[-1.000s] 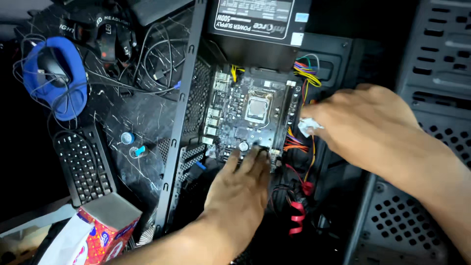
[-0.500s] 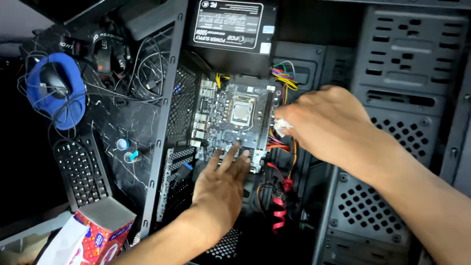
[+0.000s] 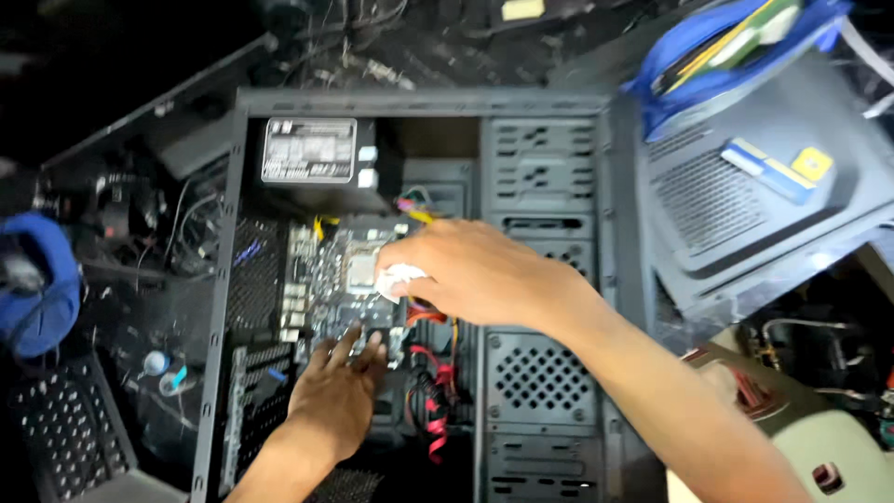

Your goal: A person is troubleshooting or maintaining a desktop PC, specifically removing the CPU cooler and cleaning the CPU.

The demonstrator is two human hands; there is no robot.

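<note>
An open black computer case [image 3: 549,140] lies on its side with a motherboard [image 3: 326,279] mounted inside. My left hand [image 3: 340,391] rests flat on the lower edge of the board, fingers spread. My right hand [image 3: 466,270] reaches in from the right and pinches a white power connector [image 3: 399,278] at the board's right edge, next to the processor socket [image 3: 361,270]. Yellow, red and black wires [image 3: 430,317] run from under that hand. A power supply [image 3: 312,151] with a white label sits at the top of the case.
Red cables [image 3: 430,410] lie in the case bottom beside perforated drive bays [image 3: 540,382]. A second dark case panel [image 3: 745,196] and a blue bag [image 3: 736,47] sit at the right. A keyboard [image 3: 56,428], a blue mouse pad [image 3: 42,289] and tangled cables are at the left.
The view has swung right and pulled back, so the case sits further left and more of it shows. My right hand has moved left along the board with the white connector; my left hand stays on the board.
</note>
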